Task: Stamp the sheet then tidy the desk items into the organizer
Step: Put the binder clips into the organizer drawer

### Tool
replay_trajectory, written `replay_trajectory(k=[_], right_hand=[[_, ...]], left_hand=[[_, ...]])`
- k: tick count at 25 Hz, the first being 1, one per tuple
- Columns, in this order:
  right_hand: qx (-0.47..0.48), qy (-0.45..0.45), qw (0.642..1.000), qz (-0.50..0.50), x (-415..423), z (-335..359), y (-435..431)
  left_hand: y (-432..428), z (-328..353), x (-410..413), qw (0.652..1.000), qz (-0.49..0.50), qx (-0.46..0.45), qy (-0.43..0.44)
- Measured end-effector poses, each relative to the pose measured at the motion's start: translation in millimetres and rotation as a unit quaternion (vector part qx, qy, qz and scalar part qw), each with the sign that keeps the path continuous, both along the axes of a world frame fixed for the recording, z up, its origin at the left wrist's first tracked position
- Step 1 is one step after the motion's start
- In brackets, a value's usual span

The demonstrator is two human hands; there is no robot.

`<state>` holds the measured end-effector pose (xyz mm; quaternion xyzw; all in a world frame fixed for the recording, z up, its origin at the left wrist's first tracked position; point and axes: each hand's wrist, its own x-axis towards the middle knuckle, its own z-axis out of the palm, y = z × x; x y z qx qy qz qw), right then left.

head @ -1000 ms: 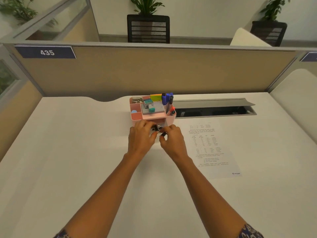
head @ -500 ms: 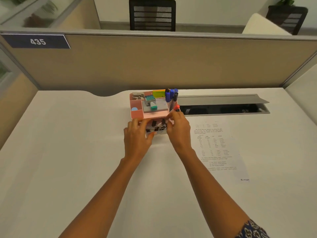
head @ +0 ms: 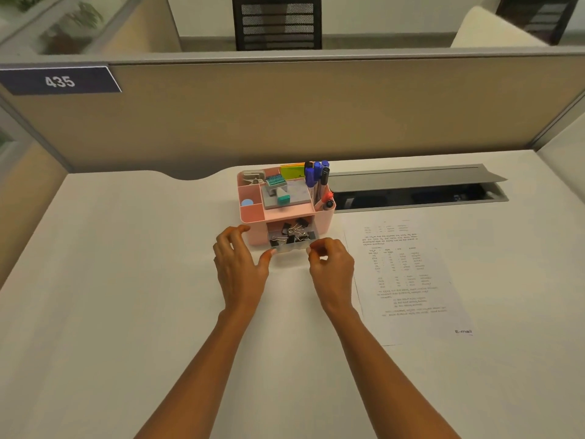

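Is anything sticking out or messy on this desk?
Yes. The clear drawer at the front of the pink organizer sticks out, open, with black binder clips jumbled inside. The left hand and right hand are at its front corners. Nothing looks spilled or broken.

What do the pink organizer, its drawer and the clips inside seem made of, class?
Pink organizer: likely matte plastic, smooth even-coloured moulded walls. Drawer: clear plastic; its contents show through the front. Clips: probably metal, black bodies with thin shiny wire handles.
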<state>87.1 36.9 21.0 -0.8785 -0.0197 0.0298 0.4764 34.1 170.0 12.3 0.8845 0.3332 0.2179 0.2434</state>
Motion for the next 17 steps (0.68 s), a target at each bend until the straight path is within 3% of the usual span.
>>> replay_trajectory(k=[8,17], right_hand=[[-0.001,0.001,0.999,0.045,8.6,-0.2,18.9],[-0.042,-0.013,0.994,0.095,28.5,3.0,31.3]], left_hand=[[14.4,-1.6,17.8,0.998,0.006,-0.059,-0.018],[19.7,7.7,42.0,1.0,0.007,-0.008,0.005]])
